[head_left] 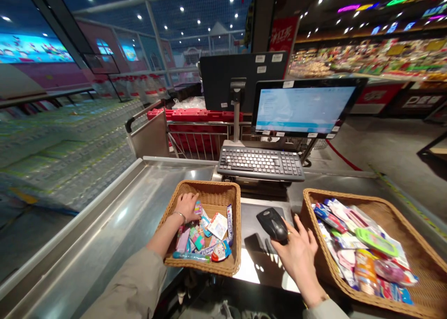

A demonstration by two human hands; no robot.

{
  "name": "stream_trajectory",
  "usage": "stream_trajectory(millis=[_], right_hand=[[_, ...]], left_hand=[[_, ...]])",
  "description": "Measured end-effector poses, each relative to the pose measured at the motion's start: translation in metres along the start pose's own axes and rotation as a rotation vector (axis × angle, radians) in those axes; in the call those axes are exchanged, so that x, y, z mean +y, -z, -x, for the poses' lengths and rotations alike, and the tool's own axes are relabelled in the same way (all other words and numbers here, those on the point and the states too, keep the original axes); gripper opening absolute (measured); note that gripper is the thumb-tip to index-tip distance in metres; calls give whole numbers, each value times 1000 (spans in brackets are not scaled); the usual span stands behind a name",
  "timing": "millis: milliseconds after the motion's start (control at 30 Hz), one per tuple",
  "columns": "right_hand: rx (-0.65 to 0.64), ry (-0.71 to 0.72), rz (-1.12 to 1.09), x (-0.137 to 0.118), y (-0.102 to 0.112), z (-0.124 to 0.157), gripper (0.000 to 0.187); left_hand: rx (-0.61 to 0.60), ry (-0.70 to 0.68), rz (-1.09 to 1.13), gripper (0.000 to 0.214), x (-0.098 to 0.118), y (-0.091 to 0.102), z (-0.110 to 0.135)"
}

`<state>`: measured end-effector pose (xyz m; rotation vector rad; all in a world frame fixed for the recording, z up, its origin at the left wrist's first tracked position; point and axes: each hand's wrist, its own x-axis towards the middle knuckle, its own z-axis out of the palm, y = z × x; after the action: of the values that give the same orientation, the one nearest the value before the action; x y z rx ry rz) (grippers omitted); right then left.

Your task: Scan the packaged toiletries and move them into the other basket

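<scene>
My left hand (pixel 187 206) reaches into the left wicker basket (pixel 238 244), its fingers curled on a small pink-and-purple package (pixel 198 208). Around it lie a white box (pixel 218 225), a dark-blue wrapped bar (pixel 229 223), a blue tube-like item (pixel 191 256) and a red, white and blue packet (pixel 221 251). Between the two baskets, my right hand (pixel 296 249) grips a black handheld barcode scanner (pixel 271 223) with thumb and forefinger, the other fingers spread. The scanner is held above the counter and casts a shadow; its handle is mostly hidden by the hand.
A right wicker basket (pixel 387 201) holds several packaged goods, including an orange container (pixel 366 271) and a green-framed pack (pixel 376 242). Behind stand a keyboard (pixel 261 163), a lit monitor (pixel 303 107) and a dark screen back (pixel 218 84). A metal counter (pixel 139 207) extends left.
</scene>
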<state>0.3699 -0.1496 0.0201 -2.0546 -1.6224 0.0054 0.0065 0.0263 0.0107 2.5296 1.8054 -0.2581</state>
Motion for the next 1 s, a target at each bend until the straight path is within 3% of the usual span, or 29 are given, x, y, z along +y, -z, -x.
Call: stream_trajectory(millis=[300,533,767,1000], right_hand=[[3,4,-22,-7,3,1,22],[18,12,-12,-2,5,5,20],[21,9,-20,1,4,5,21],[18,-1,-38,0,5,5,18]], left_hand=[[-89,-105,118,101,34,-29,17],[-160,-95,113,103,24,-32,17],[-224,-70,136,60,12,-27,7],[-270,-124,131,72,13,-27,-6]])
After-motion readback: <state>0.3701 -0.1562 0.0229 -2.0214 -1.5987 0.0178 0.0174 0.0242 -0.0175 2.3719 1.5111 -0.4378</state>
